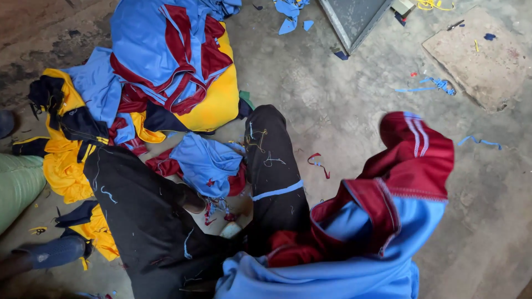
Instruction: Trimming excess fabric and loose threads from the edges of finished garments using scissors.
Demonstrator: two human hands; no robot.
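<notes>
A light-blue and maroon jersey (pixel 382 221) is raised over my lap at the lower right, its maroon sleeve (pixel 421 149) lifted high. My right hand is hidden under that cloth. A smaller blue and maroon garment (pixel 208 163) lies bunched between my knees on my black trousers (pixel 149 216), which are dotted with thread scraps. What looks like part of my left hand (pixel 192 200) shows at that garment's lower edge; its fingers are covered. A small white object (pixel 230 230) sits just below it.
A heap of blue, maroon and yellow jerseys (pixel 172 66) lies on the concrete floor at the upper left. A green sack (pixel 19 185) is at the left edge, and a blue shoe (pixel 52 253) below it. Fabric scraps (pixel 438 84), a flat board (pixel 479 55) and a metal frame (pixel 354 19) lie beyond.
</notes>
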